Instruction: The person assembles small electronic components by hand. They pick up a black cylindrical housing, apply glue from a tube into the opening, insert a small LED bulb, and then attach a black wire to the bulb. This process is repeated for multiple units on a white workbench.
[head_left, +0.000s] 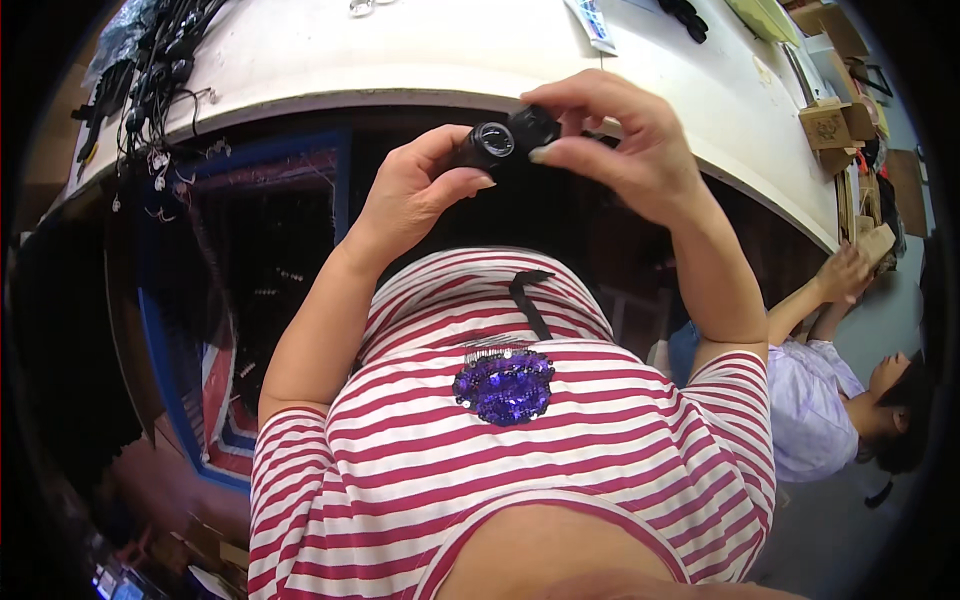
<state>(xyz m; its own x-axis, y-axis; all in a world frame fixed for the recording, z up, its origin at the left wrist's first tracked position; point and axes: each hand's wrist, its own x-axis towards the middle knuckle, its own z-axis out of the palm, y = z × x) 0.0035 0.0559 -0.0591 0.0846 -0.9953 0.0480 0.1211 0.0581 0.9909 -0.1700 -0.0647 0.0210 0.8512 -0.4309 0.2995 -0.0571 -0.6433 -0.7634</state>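
One striped shirt: nearest the view, filling the lower middle of the frame; a red-and-white striped shirt (600,440) with a purple sequin patch (505,387) at its centre.
Left hand: the person's left hand (410,195), at upper centre, grasps a black cylinder (487,146) between thumb and fingers.
Black cylinder: lies at the left hand's fingertips, toward the upper right; its round, glassy end faces the view, so its long axis is foreshortened and its full length cannot be told.
Right hand: the person's right hand (625,135), just right of upper centre, pinches a dark piece (534,126) between thumb and forefinger.
Dark piece: directly beside the cylinder's upper right side, to the left of the right hand; whether the two touch cannot be told.
Table: beyond both hands, a white table (340,65) curves across the top, with black cables (165,75) at upper left and a white-and-blue tube (592,25) at top.
Co-worker: far right, a person in a pale top (812,410), one hand (845,275) raised near cardboard.
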